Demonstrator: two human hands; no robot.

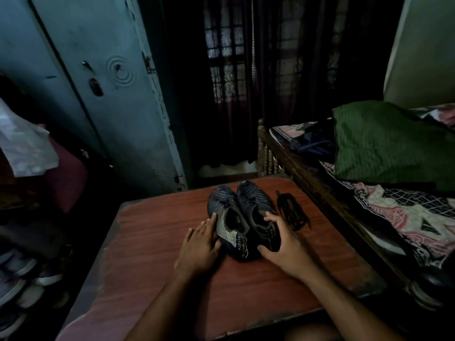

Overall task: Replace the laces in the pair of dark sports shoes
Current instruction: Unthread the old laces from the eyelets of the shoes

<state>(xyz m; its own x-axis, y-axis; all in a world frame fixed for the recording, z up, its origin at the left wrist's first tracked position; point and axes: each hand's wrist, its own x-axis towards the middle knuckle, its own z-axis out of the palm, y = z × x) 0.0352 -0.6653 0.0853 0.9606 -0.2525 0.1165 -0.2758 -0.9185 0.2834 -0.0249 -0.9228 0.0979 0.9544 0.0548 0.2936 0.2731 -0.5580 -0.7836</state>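
Dim, bluish, soft picture; faint light through window [229,70], dark vignetted, wide-angle-bent edges.

**What the dim room keeps from view**

The right hand [283,244] covers the heel of the right shoe [256,212]. Lettering on the left shoe [225,217] heel is too blurred to read. Footwear [17,286] at lower left is cut off by the frame edge, as is the bed [406,205] at right.
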